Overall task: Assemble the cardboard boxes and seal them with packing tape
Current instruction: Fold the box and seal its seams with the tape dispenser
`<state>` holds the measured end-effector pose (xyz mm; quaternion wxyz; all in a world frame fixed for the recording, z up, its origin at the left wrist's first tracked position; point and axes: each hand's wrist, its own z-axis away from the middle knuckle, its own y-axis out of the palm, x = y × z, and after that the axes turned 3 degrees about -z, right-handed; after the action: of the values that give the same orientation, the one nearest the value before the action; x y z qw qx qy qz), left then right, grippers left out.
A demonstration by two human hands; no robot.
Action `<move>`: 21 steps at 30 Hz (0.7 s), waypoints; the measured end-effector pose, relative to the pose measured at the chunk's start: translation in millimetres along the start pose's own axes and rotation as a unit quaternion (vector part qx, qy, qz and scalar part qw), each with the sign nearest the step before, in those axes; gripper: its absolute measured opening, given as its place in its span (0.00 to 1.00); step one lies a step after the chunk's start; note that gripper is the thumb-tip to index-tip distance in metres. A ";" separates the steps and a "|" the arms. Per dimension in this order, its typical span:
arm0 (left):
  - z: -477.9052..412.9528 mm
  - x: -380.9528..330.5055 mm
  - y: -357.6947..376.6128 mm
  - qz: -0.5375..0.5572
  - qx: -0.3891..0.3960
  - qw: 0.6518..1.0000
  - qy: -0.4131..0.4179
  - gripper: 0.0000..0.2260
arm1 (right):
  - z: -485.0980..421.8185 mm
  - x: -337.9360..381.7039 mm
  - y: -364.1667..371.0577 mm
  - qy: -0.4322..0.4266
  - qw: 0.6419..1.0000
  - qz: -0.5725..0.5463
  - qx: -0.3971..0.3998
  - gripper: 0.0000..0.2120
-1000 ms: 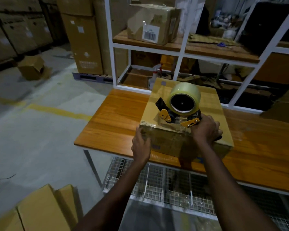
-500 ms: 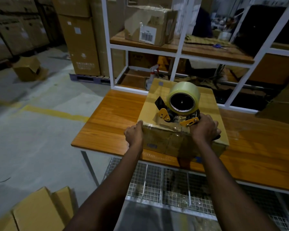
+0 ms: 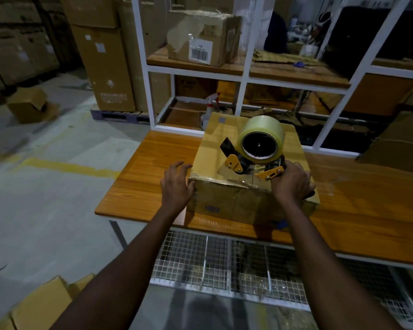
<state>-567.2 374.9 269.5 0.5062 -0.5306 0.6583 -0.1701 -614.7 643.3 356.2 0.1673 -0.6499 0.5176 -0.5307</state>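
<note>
The right grip (image 3: 292, 184) is clenched round the handle of the tape dispenser (image 3: 250, 163). The left grip (image 3: 178, 184) is released, its fingers spread against the cardboard box (image 3: 212, 146) at its 9 o'clock side. The dispenser rests on the box top at the 6 o'clock edge, so sealing the top seam looks to be the step in hand. The next move probably needs firm pressure while the left grip braces the box. The box is closed and brown, its front creased and glossy with tape. It stands on the table (image 3: 141, 177) toward its 6 o'clock edge.
</note>
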 end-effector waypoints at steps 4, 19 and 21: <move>-26.9 2.8 -8.0 -0.100 0.059 0.967 0.228 0.33 | -6.8 -8.8 -4.4 0.018 1.000 0.005 -0.009 0.03; -38.2 18.0 16.7 -0.376 0.117 0.776 0.493 0.49 | -19.7 -51.0 -22.6 0.080 0.995 -0.008 -0.055 0.06; -35.6 17.2 15.0 -0.379 0.102 0.774 0.497 0.51 | -18.8 -53.4 -26.9 0.086 0.995 -0.014 -0.054 0.06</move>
<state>-603.9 354.5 265.0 0.0540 -0.5236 0.5422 -0.6549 -612.3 705.9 356.4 0.0791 -0.6170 0.5489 -0.5584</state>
